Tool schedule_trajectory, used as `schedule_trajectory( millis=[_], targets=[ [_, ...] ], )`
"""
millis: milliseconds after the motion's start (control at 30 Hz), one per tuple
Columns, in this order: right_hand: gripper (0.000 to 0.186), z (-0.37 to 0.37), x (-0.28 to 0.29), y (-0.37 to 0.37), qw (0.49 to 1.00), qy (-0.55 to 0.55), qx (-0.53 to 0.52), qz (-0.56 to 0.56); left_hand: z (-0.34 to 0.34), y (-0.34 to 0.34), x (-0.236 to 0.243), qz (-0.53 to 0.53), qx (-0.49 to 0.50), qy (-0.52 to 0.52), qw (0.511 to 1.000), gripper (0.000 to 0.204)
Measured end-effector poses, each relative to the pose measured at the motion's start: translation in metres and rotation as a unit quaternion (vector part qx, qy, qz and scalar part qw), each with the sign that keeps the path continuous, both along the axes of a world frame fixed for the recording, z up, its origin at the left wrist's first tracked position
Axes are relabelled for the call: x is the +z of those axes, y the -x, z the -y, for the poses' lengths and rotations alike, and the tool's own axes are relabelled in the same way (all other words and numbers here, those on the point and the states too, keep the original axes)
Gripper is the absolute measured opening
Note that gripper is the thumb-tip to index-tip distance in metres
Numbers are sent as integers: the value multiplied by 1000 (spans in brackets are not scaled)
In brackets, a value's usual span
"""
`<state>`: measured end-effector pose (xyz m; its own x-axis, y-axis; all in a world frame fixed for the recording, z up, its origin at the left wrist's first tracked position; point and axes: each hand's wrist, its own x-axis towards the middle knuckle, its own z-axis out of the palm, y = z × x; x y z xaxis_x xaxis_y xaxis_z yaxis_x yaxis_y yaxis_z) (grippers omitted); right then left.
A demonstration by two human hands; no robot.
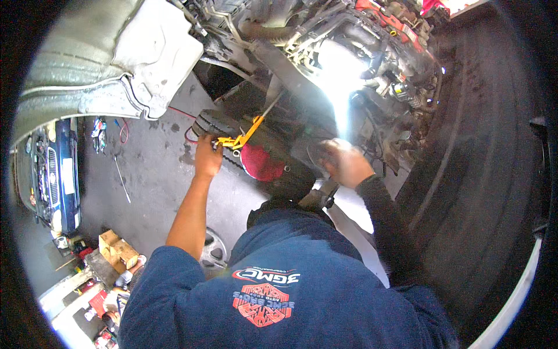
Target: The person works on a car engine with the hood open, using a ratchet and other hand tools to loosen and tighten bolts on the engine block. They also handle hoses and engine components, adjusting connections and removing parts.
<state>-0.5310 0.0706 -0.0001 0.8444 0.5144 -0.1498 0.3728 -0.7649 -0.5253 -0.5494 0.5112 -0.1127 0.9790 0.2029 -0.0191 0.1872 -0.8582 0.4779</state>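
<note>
My left hand [208,154] reaches forward, its fingers closed at the end of a yellow tool [247,135] with an angled body. A thin metal shaft runs from the tool up toward the car's underside. Below it is a dark tire [216,124] with visible tread, and a round red piece [261,163] lies beside it. My right hand [347,163] is raised under the engine parts, smeared by motion. Its fingers cannot be made out clearly, nor can anything they may hold. A dark, blurred, rounded shape borders those fingers.
Overhead are a raised car's engine parts [372,58] and a pale body panel [157,52], with a glaring light [343,70] among them. A blue car [58,174] stands far left. Cardboard boxes [118,250] sit at lower left. A silver wheel cover [214,249] lies by my left arm.
</note>
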Motion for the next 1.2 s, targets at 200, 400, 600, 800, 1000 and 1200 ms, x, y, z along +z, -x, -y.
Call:
schedule_trajectory(
  millis=[200, 400, 600, 800, 1000, 1200],
  targets=[
    [59, -44, -57, 51, 984, 53, 47, -161, 37, 30, -21, -53, 133, 69, 987, 36],
    [71, -124, -116, 54, 980, 74, -23, -185, 56, 31, -47, -112, 151, 59, 980, 45],
    [59, -167, -129, 50, 986, 106, -28, -128, 67, 50, -48, -111, 131, 97, 980, 43],
    [51, -157, -143, 31, 988, 70, 23, -133, 71, 96, -45, -22, 174, 104, 979, 32],
    [47, -170, -155, 17, 984, 68, 64, -150, 26, 170, -10, 80, 309, 108, 941, 25],
    [58, -188, -98, 42, 988, -31, 151, 7, 2, 187, 83, 143, 241, 61, 958, 28]
  ],
)
